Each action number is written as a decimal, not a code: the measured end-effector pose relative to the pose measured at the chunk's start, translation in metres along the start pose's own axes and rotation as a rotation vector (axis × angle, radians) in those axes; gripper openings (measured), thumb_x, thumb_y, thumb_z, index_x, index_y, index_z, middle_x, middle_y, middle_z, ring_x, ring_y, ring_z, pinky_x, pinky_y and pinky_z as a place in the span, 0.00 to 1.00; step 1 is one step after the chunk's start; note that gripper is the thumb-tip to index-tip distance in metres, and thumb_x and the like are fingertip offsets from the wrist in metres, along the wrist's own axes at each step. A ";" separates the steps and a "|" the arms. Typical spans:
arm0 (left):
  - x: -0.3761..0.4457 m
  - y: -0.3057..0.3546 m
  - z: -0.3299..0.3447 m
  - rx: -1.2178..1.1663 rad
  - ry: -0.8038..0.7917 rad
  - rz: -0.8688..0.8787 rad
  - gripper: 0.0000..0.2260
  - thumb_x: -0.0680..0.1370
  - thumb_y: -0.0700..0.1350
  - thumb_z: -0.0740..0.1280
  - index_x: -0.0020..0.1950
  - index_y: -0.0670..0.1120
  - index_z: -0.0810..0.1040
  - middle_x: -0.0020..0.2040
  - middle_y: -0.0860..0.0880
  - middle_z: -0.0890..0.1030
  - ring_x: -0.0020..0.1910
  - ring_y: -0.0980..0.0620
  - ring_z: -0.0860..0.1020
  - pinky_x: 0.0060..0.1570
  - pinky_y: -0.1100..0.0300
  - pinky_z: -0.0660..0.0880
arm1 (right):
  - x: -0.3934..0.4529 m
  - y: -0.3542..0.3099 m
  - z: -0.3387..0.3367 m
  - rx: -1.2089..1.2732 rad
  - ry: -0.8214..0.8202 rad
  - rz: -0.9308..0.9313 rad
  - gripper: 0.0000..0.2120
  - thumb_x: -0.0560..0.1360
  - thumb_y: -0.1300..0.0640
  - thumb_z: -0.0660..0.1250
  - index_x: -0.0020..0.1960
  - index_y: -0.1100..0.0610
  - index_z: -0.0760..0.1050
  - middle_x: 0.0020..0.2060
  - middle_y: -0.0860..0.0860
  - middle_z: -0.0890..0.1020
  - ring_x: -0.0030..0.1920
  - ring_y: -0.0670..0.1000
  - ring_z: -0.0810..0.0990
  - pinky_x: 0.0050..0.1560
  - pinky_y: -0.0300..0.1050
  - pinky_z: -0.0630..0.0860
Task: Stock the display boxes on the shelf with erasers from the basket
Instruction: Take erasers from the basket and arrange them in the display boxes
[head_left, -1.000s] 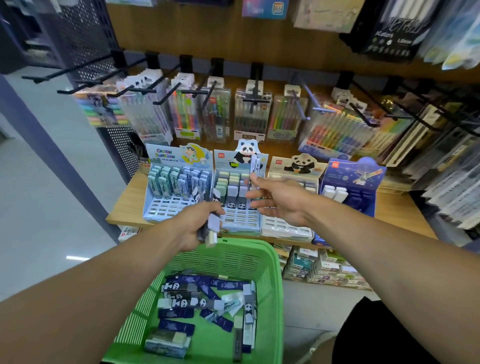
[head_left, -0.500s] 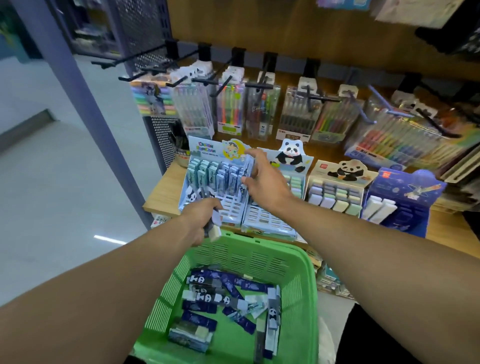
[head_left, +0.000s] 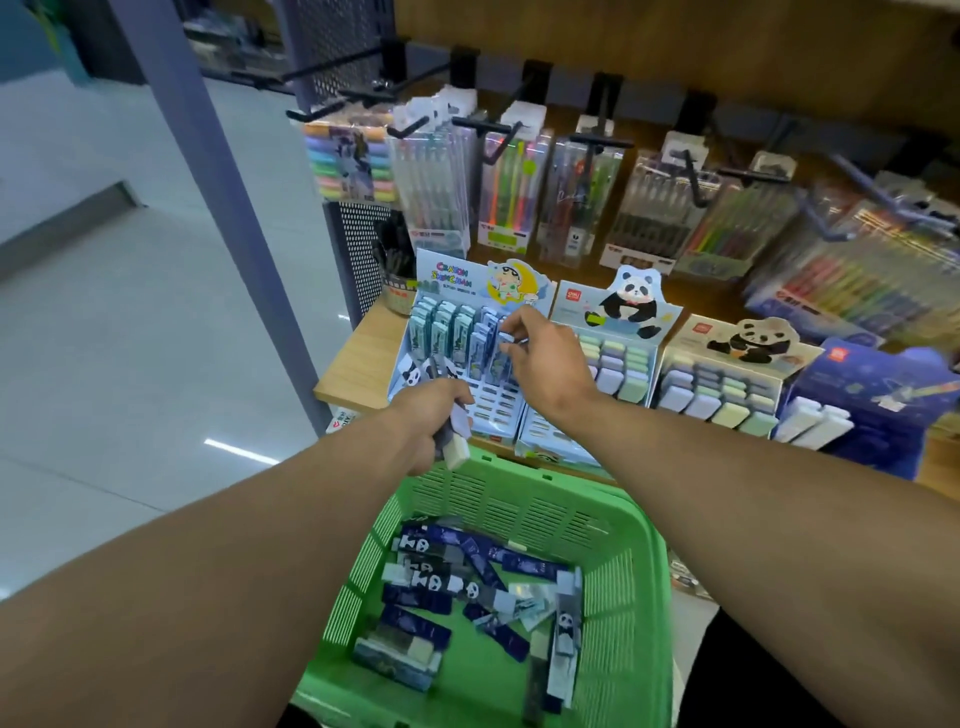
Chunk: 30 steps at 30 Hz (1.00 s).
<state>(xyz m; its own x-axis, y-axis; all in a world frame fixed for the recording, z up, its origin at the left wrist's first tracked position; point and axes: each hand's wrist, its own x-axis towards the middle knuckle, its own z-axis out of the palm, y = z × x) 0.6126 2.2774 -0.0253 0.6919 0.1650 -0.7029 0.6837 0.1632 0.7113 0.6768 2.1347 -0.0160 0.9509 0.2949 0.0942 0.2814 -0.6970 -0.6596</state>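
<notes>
The left hand (head_left: 431, 423) grips a bunch of erasers (head_left: 457, 447) above the green basket (head_left: 639, 540) — many remain inside. The right hand (head_left: 545, 358) pinches one eraser (head_left: 505, 338) into the cartoon display box (head_left: 415, 322), whose front slots are unfilled — stocking seems partway.

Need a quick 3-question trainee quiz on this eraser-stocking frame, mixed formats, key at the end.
1. True or false: the green basket still holds erasers.
2. The right hand pinches an eraser over which display box? A) the Crayon Shinchan box B) the dark blue space box C) the basket
3. Fill in: the left hand grips a bunch of ____.

Key: 1 true; 2 A; 3 erasers.
</notes>
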 end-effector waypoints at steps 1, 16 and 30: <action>0.000 0.000 0.000 0.001 -0.002 -0.004 0.03 0.78 0.41 0.67 0.46 0.43 0.74 0.39 0.44 0.75 0.30 0.50 0.71 0.28 0.59 0.69 | 0.001 0.000 0.001 -0.012 0.004 -0.001 0.06 0.83 0.62 0.63 0.57 0.53 0.72 0.50 0.50 0.78 0.47 0.53 0.76 0.49 0.57 0.77; 0.001 0.003 0.000 -0.016 0.005 -0.012 0.03 0.78 0.40 0.67 0.45 0.44 0.73 0.39 0.45 0.75 0.24 0.54 0.69 0.24 0.64 0.66 | 0.011 0.002 0.002 -0.095 0.064 -0.006 0.02 0.82 0.59 0.65 0.53 0.54 0.75 0.45 0.53 0.81 0.42 0.56 0.77 0.42 0.54 0.77; 0.003 0.002 0.001 0.024 -0.017 -0.016 0.03 0.78 0.41 0.66 0.47 0.44 0.73 0.39 0.46 0.74 0.26 0.53 0.67 0.21 0.66 0.65 | 0.017 -0.007 0.005 -0.501 -0.047 0.028 0.11 0.75 0.66 0.65 0.52 0.53 0.78 0.49 0.55 0.82 0.48 0.62 0.78 0.44 0.50 0.75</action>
<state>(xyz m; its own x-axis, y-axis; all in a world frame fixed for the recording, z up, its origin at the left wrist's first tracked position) 0.6167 2.2769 -0.0261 0.6848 0.1464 -0.7139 0.6997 0.1420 0.7002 0.6902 2.1474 -0.0138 0.9552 0.2931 0.0404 0.2946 -0.9296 -0.2216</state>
